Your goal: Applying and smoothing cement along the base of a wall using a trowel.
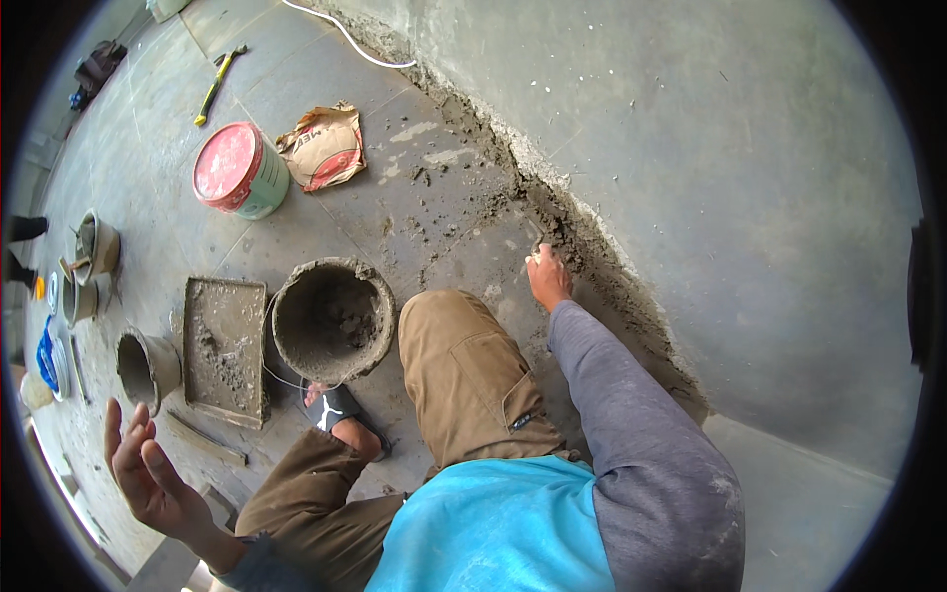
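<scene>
My right hand (548,277) is closed around the handle of a small trowel (537,235), held low against the rough strip of wet mortar (567,229) along the foot of the wall. Only the thin metal neck shows plainly; the blade is hard to make out against the mortar. My left hand (148,481) is raised at the lower left, fingers apart, with nothing in it. Beside my foot stands a mortar-caked bucket (333,318), part filled with grey mortar. A shallow rectangular tray (225,350) smeared with mortar lies just left of it.
A lidded pail (242,170), a crumpled paper bag (326,146) and a hammer (219,87) lie farther off on the tiles. Left of the tray stands a smaller bucket (148,370), with more containers (94,247) beyond. A white cable (350,37) runs to the wall's base.
</scene>
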Tool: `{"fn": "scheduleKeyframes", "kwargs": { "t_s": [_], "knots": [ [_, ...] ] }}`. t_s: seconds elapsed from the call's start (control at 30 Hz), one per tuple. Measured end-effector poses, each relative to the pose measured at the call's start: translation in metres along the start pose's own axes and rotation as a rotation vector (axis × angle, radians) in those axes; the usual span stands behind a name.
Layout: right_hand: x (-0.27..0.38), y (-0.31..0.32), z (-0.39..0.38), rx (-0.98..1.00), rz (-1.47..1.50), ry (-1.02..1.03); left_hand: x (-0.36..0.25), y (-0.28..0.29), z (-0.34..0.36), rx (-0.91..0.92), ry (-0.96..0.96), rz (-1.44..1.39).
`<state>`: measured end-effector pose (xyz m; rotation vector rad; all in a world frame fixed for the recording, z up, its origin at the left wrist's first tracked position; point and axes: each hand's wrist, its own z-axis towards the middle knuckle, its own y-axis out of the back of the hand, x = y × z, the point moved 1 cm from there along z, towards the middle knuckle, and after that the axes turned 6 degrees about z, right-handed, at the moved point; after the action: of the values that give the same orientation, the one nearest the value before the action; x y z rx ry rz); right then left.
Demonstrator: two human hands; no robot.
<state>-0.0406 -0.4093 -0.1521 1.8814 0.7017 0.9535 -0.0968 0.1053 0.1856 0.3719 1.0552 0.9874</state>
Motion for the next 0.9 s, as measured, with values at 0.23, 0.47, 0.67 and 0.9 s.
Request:
{"fn": "scheduleKeyframes", "kwargs": {
  "t_s": [0.23, 0.47, 0.67, 0.9],
  "knots": [
    [-0.012, -0.006, -0.005, -0.021, 0.009, -0.093, 0.003, 0.006, -0.001, -0.030, 0.070, 0.043],
    [0.001, -0.001, 0.017, -0.028, 0.063, -0.021, 0.001, 0.006, 0.000, -0.029, 0.045, 0.019],
    [0.013, -0.033, 0.027, 0.456, 0.476, 0.020, 0.004, 0.002, 0.001, -0.023, 0.025, 0.014],
    [0.038, -0.044, 0.041, 0.362, 0.499, -0.036, 0.007, 0.002, -0.004, -0.032, 0.105, 0.049]
  ]
}}
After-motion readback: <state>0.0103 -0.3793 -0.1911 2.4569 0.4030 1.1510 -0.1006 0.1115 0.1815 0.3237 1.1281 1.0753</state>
